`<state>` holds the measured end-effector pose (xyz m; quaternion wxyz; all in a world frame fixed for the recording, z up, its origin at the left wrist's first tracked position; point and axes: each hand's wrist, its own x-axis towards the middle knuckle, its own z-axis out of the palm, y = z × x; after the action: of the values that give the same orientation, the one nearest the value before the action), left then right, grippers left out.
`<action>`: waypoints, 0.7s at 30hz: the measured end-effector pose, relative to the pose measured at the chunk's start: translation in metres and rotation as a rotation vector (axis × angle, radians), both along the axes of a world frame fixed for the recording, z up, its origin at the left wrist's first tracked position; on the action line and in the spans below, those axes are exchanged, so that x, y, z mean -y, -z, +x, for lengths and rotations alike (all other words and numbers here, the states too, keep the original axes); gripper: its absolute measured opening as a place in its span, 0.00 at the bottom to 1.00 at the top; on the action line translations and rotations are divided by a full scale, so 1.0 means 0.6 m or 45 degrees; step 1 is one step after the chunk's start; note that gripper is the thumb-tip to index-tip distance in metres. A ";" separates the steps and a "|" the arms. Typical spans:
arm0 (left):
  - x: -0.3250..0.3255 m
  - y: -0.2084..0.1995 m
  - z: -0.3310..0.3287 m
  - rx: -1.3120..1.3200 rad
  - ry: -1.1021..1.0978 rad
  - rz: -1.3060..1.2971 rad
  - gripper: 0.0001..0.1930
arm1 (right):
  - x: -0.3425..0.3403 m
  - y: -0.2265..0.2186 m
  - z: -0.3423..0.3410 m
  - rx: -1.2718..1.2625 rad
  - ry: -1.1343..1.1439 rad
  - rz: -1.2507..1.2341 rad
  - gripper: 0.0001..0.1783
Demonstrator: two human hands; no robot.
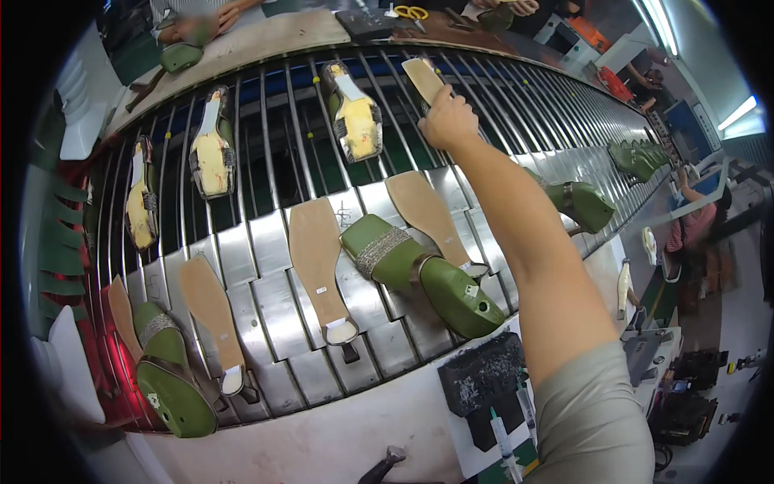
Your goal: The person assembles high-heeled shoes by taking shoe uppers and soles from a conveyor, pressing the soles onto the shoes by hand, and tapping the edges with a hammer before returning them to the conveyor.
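Grey sleeve (592, 411) nearest my camera | syringe (503, 440) beside black block (484, 373), contents unclear to me | right hand (449, 119) gripping plain tan sole (424, 78) over the rollers (268, 145) | left hand: I can't tell

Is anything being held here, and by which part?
The right hand holds a tan sole by its near end, which it partly hides. The left hand is out of view.
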<state>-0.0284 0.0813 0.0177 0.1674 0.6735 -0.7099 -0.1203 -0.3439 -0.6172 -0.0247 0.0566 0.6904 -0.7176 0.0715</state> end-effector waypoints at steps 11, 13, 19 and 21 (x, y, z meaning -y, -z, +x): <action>-0.005 0.075 0.021 -0.242 -0.010 -0.174 0.30 | -0.434 -0.244 -0.150 0.049 -0.075 0.031 0.44; -0.025 0.095 0.049 -0.082 0.178 -0.407 0.29 | -0.553 -0.297 -0.143 0.302 0.025 -0.032 0.41; -0.052 0.016 0.018 -0.459 0.303 -0.549 0.43 | -0.899 -0.307 -0.068 1.717 -0.314 -0.090 0.33; -0.059 -0.009 0.014 -0.127 0.546 -1.017 0.42 | -1.025 -0.283 0.017 2.247 -0.398 0.169 0.29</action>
<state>-0.0198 0.1165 0.0230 0.4194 0.3872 -0.8151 0.0986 -0.3338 -0.0020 0.1450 -0.5657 0.4761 -0.4006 0.5413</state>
